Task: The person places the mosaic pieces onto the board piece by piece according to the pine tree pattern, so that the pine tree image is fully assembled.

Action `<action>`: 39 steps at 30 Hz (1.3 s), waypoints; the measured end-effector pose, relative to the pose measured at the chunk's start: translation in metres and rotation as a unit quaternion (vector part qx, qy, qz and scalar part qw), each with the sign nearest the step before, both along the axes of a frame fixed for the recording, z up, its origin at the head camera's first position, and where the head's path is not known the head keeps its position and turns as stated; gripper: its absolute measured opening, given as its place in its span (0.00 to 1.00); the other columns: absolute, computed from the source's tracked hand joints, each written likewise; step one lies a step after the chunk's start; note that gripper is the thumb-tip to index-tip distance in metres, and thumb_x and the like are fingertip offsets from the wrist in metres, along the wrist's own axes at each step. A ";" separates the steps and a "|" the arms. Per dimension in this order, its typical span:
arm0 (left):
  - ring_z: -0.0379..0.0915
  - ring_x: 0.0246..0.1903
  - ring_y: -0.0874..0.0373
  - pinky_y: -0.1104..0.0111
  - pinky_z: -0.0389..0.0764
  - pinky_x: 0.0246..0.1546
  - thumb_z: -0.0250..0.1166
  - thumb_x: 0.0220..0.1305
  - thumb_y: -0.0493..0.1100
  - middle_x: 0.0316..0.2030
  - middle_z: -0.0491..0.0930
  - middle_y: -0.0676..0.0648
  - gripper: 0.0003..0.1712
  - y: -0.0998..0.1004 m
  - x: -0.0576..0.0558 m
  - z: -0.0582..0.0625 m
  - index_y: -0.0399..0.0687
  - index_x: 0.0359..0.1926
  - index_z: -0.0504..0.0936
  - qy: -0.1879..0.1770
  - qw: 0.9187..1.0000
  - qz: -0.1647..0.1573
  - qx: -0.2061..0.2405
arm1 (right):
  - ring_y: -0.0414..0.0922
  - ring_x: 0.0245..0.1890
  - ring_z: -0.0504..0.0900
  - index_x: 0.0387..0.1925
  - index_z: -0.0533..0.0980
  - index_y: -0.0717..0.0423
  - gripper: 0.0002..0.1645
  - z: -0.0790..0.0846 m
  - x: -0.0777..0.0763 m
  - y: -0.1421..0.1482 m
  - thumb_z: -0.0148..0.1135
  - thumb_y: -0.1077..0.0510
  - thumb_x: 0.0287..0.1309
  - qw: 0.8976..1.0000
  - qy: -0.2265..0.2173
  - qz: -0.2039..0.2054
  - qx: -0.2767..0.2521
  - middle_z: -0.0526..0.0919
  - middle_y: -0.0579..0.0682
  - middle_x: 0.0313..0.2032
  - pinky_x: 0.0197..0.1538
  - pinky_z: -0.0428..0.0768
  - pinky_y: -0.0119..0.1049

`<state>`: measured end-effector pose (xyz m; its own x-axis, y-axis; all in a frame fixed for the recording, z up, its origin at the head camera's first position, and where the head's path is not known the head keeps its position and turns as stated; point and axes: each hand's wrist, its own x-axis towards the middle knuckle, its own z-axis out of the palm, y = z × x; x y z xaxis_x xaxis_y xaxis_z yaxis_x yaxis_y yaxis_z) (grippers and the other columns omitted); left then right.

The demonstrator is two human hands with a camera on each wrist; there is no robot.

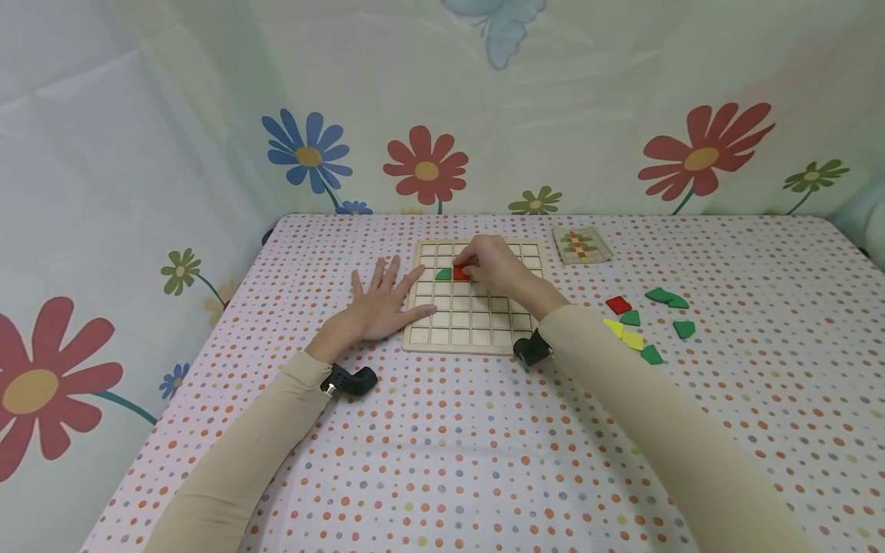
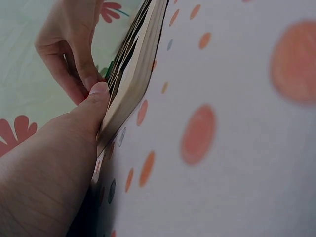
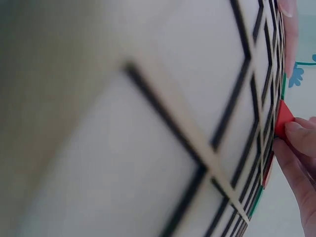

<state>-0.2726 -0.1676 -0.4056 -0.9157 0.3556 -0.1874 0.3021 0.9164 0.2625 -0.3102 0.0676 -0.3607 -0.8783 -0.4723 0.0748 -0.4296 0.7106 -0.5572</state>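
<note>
A wooden grid board (image 1: 439, 336) with white square cells lies on the dotted tabletop. My right hand (image 1: 494, 265) is over its upper middle and pinches a red square tile (image 3: 283, 117) between thumb and fingers. That tile stands tilted against the grid in the right wrist view. Just left of the pinched tile, a green rounded piece (image 1: 444, 274) sits in a cell. Below it in the right wrist view shows another red piece (image 3: 267, 170), partly hidden. My left hand (image 1: 380, 311) lies with fingers spread at the board's left side, its thumb touching the edge.
Right of the board lie a loose red tile (image 1: 618, 306), yellow tiles (image 1: 632, 339) and several green pieces (image 1: 684, 329). A card with a coloured tile pattern (image 1: 581, 244) lies by the board's upper right corner. A flowered cloth (image 1: 553, 115) hangs behind the table.
</note>
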 end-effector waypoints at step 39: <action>0.15 0.81 0.41 0.31 0.20 0.71 0.45 0.74 0.77 0.83 0.26 0.40 0.51 -0.002 0.002 0.000 0.66 0.86 0.38 0.009 1.000 -0.010 0.020 | 0.53 0.52 0.84 0.54 0.84 0.64 0.14 0.019 0.073 0.087 0.65 0.68 0.69 0.994 -0.061 0.090 -0.002 0.85 0.56 0.51 0.57 0.84 0.49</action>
<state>-0.2708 -0.1698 -0.4060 -0.9116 0.3804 -0.1560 0.3250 0.8991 0.2933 -0.2375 0.1545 -0.3419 -0.7821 -0.6227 -0.0253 -0.4785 0.6259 -0.6158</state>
